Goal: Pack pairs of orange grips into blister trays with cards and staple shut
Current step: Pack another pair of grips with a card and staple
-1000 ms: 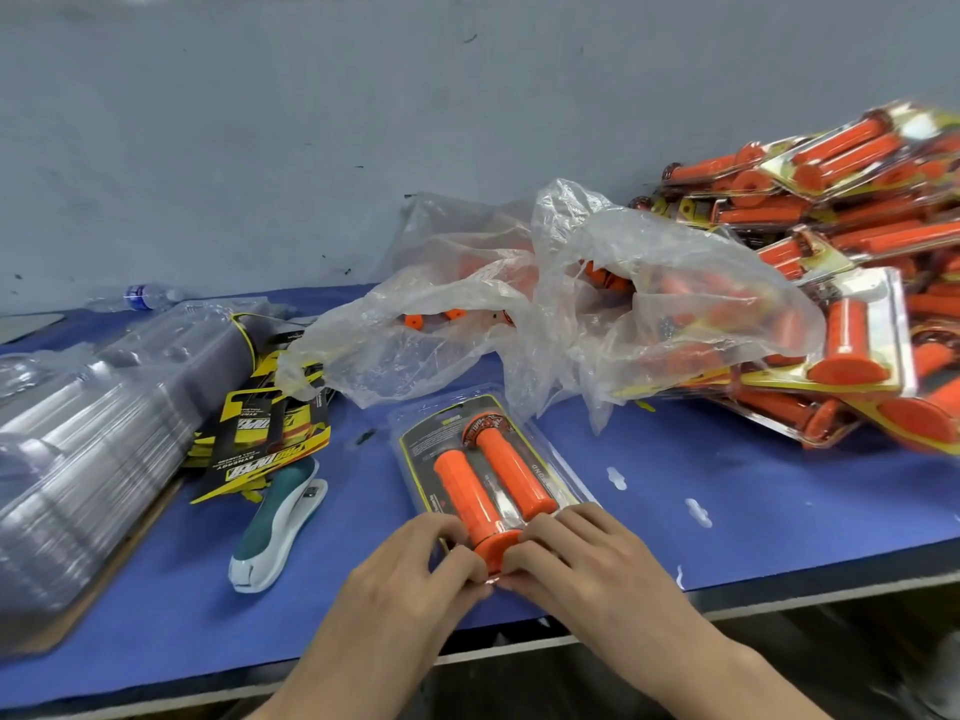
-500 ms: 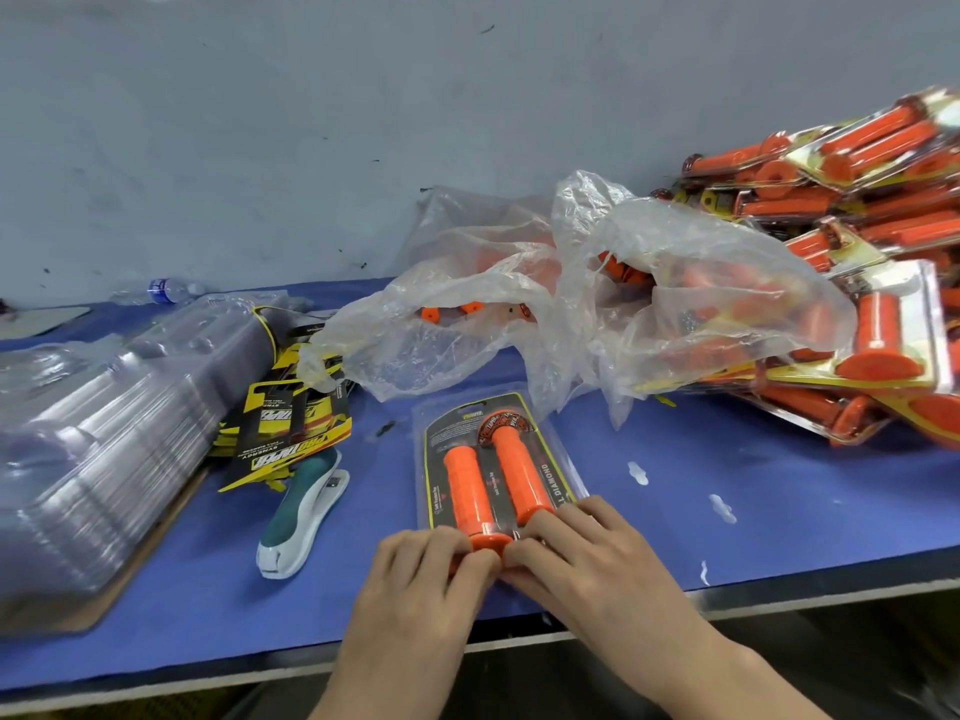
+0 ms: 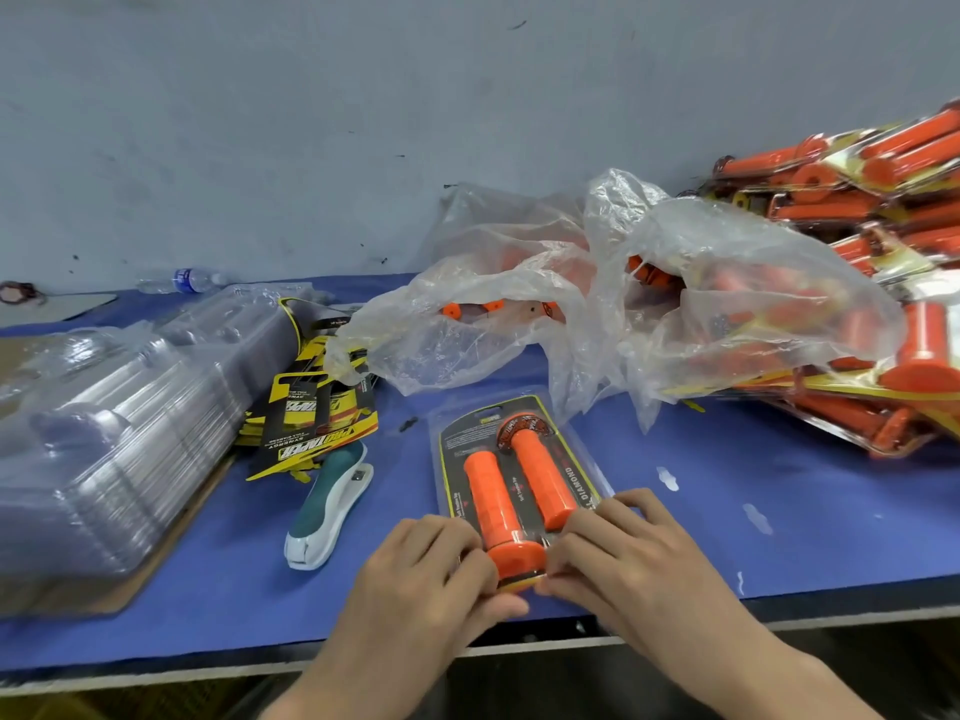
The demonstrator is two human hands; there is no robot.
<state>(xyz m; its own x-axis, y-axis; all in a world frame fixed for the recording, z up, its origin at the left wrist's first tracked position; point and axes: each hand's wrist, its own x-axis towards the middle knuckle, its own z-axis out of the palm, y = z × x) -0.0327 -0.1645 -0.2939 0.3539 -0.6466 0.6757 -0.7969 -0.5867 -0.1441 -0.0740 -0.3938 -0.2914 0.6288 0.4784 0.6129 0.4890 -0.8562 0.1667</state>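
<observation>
A clear blister tray [image 3: 582,449] with a black and yellow card lies on the blue table near the front edge. Two orange grips [image 3: 491,498] lie side by side in it. My left hand [image 3: 431,574] pinches the tray's near left edge, thumb under, fingers on top. My right hand [image 3: 628,558] pinches the near right edge the same way. The tray's near end is hidden by both hands. A green and white stapler [image 3: 327,506] lies to the left of the tray.
A stack of empty clear trays [image 3: 104,439] fills the left side, with loose printed cards [image 3: 317,428] beside it. A crumpled plastic bag [image 3: 675,288] with loose grips sits behind the tray. Finished packs [image 3: 883,241] are piled at the right. A water bottle [image 3: 182,280] lies at the wall.
The tray has turned a little straighter. Both hands stay at its near end, now slightly further apart, uncovering the left grip's flange.
</observation>
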